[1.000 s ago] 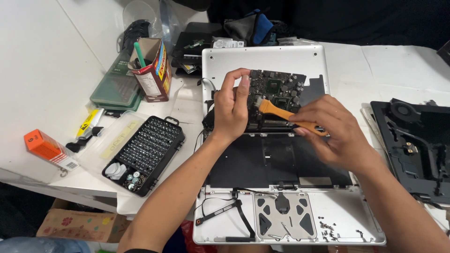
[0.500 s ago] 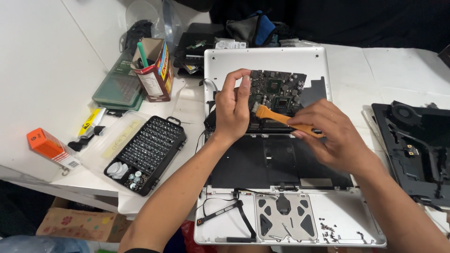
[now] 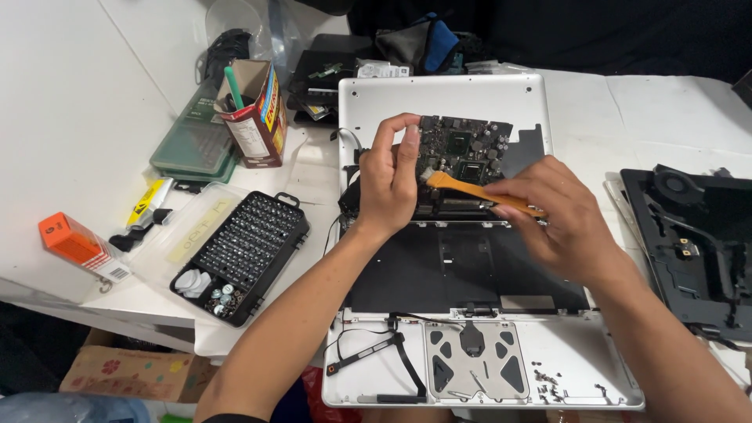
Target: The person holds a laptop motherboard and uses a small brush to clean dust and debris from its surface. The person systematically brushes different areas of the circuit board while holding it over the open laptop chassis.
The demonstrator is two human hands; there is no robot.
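dark circuit board [image 3: 458, 153] tilted, orange pry tool [image 3: 470, 190] across it

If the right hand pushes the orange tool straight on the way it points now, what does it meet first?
Most likely the left hand: the orange tool in the right hand aims up-left across the circuit board, toward its fingers. Depth is unclear.

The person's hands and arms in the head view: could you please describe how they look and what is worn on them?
Both the left hand and the right hand are bare: no gloves, rings, watch or bands show. The forearms are uncovered too; only a dark sleeve edge shows at the left arm, by the bottom edge.
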